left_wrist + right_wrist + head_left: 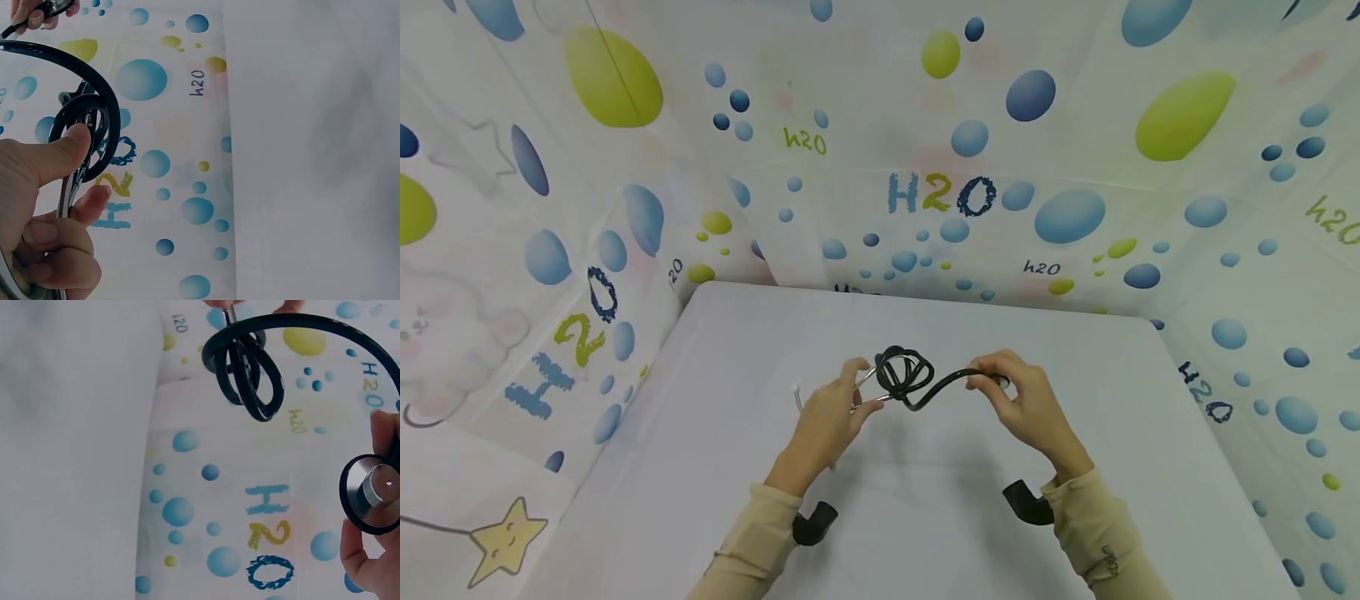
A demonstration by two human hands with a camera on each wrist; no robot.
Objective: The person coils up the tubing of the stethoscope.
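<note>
A stethoscope with black tubing is held up between both hands over the table. The left hand grips its metal ear tubes, thumb against the looped part of the tubing in the left wrist view. One pale ear tip sticks out beyond that hand. Loops of tubing are wound around the ear tubes, forming a loose bundle just right of the left fingers. From there the tube runs in a curve to the right hand. The right fingers pinch the stethoscope's end beside the round metal chest piece.
A white table lies beneath the hands. Patterned cloth walls with blue and green drops enclose its back and sides. Black curved pieces stick out at the inner side of both beige sleeves.
</note>
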